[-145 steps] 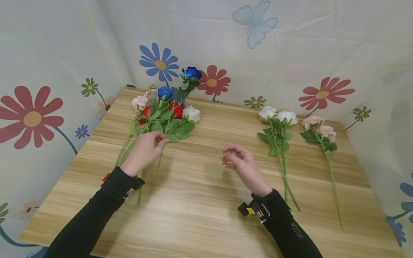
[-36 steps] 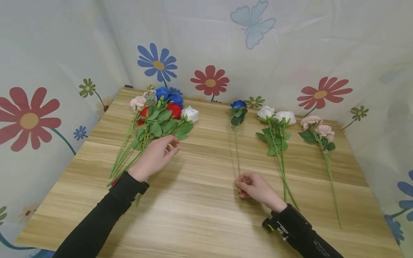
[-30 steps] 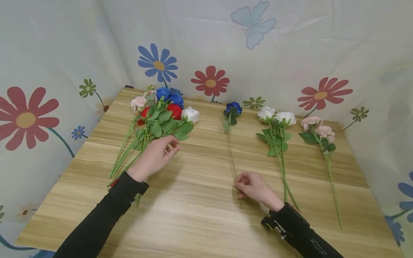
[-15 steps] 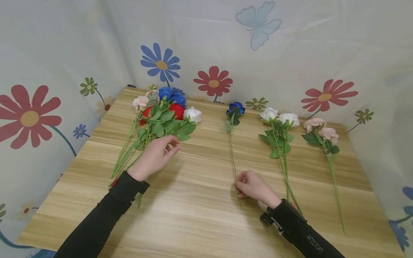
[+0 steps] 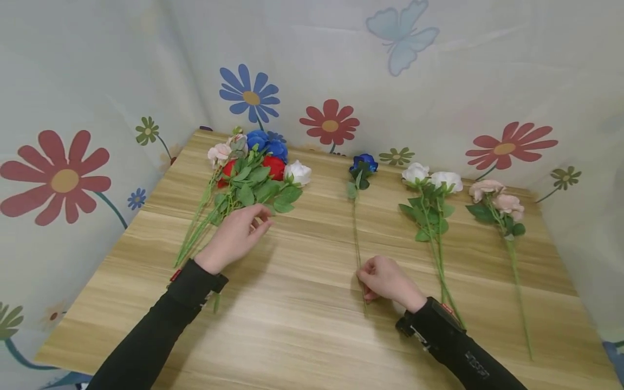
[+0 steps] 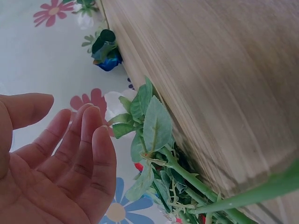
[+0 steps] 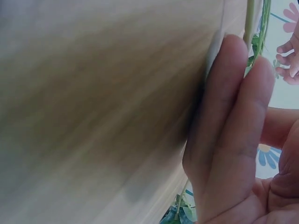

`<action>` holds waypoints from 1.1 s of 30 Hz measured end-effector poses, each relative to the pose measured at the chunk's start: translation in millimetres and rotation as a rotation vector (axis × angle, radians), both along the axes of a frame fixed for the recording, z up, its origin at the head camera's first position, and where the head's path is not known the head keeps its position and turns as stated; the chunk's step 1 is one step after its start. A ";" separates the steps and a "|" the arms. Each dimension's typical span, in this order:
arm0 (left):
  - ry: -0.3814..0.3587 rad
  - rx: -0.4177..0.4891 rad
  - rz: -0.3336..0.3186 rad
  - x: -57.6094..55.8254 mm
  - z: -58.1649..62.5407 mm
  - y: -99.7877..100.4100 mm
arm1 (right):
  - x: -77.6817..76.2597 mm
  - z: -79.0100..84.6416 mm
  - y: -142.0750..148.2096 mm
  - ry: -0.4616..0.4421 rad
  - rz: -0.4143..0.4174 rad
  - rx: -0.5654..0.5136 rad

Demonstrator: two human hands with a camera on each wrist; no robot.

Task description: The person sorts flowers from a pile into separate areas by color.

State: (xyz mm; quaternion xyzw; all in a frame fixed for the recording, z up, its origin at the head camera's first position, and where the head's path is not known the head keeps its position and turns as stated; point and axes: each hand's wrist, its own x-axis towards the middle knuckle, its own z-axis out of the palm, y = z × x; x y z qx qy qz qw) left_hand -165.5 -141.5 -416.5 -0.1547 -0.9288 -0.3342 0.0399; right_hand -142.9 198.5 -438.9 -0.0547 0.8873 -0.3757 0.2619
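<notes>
Near the middle of the table, a single blue rose [image 5: 364, 163] lies with its stem pointing toward the front. My right hand [image 5: 390, 283] pinches that stem close to its lower end, low over the wood; in the right wrist view its fingers [image 7: 229, 121] lie along the tabletop. My left hand [image 5: 237, 235] hovers over a pile of flowers, its fingers loosely bent and holding nothing. That pile has pink roses [image 5: 220, 154], blue roses [image 5: 257, 140], red roses [image 5: 274, 168], a white rose [image 5: 298, 173] and green leaves [image 6: 157, 123]. My left forearm hides some of the stems.
Right of the blue rose lie two white roses [image 5: 446, 181] with crossed stems, then a pink rose stem [image 5: 519, 292] with two blooms. A white curtain [image 5: 439, 81] printed with flowers and a butterfly stands at the back and sides of the wooden table [image 5: 292, 336].
The blue rose has gone from above the left pile to the middle of the table, its bloom shifting slightly left as it settled. My right hand moved down its stem. The left hand stays put lately.
</notes>
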 end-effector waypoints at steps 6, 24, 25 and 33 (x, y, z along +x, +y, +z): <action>-0.009 0.002 0.002 1.1 -1.2 1.5 | 2.5 1.2 -1.5 -0.037 -0.011 0.005; -0.012 0.005 0.004 -3.0 -1.4 3.8 | 5.3 -0.3 -5.8 -0.083 0.041 -0.128; -0.011 0.004 0.006 -3.1 -0.5 4.4 | 4.3 -0.3 -5.8 -0.079 0.044 -0.136; -0.001 0.011 -0.002 -2.4 3.2 5.0 | 2.9 3.2 -6.0 -0.068 0.067 -0.139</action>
